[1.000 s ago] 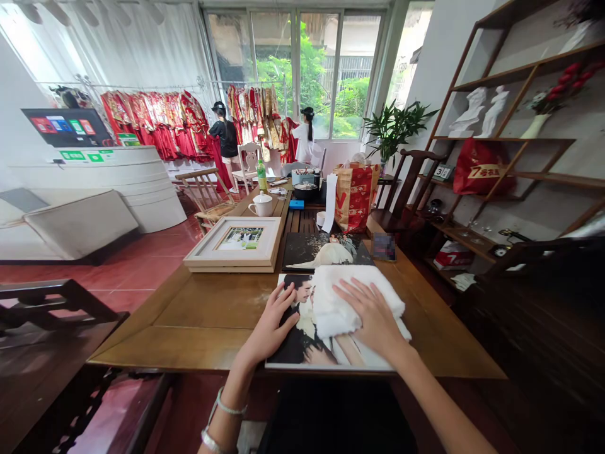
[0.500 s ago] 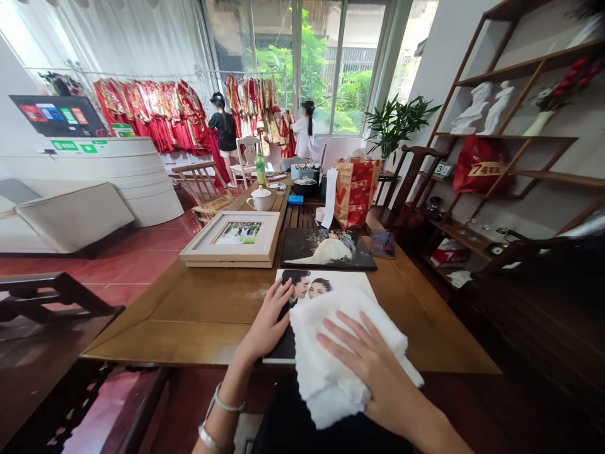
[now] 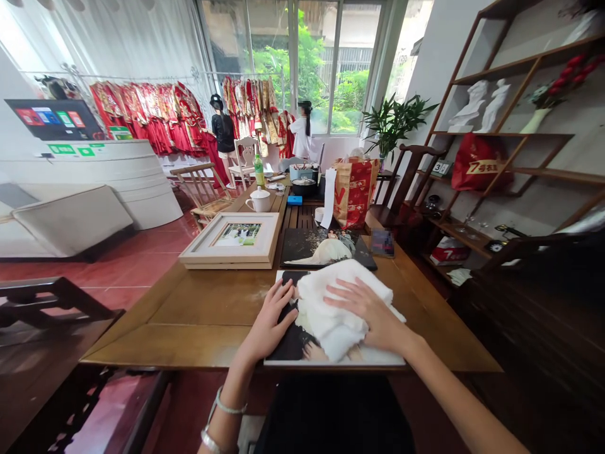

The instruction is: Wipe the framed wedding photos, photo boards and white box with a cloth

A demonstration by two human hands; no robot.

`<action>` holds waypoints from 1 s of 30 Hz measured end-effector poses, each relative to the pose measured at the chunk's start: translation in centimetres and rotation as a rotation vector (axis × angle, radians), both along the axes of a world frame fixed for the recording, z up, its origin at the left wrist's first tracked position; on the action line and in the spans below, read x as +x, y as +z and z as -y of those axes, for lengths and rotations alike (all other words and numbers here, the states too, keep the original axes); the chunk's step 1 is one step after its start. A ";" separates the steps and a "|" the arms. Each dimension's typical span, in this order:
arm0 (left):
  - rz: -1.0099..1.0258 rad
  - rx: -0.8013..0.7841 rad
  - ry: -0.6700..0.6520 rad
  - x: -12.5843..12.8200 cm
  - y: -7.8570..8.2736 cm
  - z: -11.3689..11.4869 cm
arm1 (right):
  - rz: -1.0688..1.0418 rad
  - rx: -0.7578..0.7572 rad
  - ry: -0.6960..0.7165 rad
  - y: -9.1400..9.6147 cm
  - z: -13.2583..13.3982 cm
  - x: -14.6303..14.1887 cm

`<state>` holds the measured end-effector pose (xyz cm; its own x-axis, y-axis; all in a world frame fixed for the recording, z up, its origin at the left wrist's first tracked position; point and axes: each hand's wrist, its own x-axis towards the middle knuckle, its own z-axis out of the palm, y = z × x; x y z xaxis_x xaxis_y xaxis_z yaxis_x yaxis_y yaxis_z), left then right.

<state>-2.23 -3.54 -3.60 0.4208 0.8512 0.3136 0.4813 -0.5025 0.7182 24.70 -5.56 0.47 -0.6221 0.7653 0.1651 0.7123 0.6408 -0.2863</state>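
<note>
A flat photo print (image 3: 283,343) of a couple lies at the table's near edge, largely covered by a folded white cloth (image 3: 331,334). My right hand (image 3: 363,309) rests on the cloth with its fingers stretched out, pressing it against the print. On the print's left side, my left hand (image 3: 273,318) lies open, its fingers spread over the dark part. Just beyond the print is a second, dark photo panel (image 3: 302,246) with a white gown on it. A light wooden picture frame (image 3: 229,258) lies to the left of that panel.
On the wooden table (image 3: 189,315) stand a white lidded cup (image 3: 259,200), a green bottle (image 3: 258,170) and a red paper bag (image 3: 354,195). A dark chair (image 3: 411,183) is at the right. Two people stand by racks of red garments (image 3: 155,120).
My right hand has slid the cloth forward and slightly left over the print, covering the faces and baring its lower edge. My left hand has stayed nearly in place.
</note>
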 end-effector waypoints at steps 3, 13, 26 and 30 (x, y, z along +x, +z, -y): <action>0.008 0.004 -0.003 0.0 0.0 0.0 | -0.015 -0.049 0.116 0.4 4.2 -0.7; -0.018 -0.001 0.001 -0.1 0.2 0.0 | -0.104 -0.047 -0.062 0.3 1.1 2.8; -0.002 -0.015 0.024 0.1 0.0 0.1 | -0.033 -0.060 -0.033 0.7 5.1 -1.8; -0.003 -0.019 0.019 0.1 0.1 0.1 | -0.002 -0.096 0.000 0.6 9.9 0.3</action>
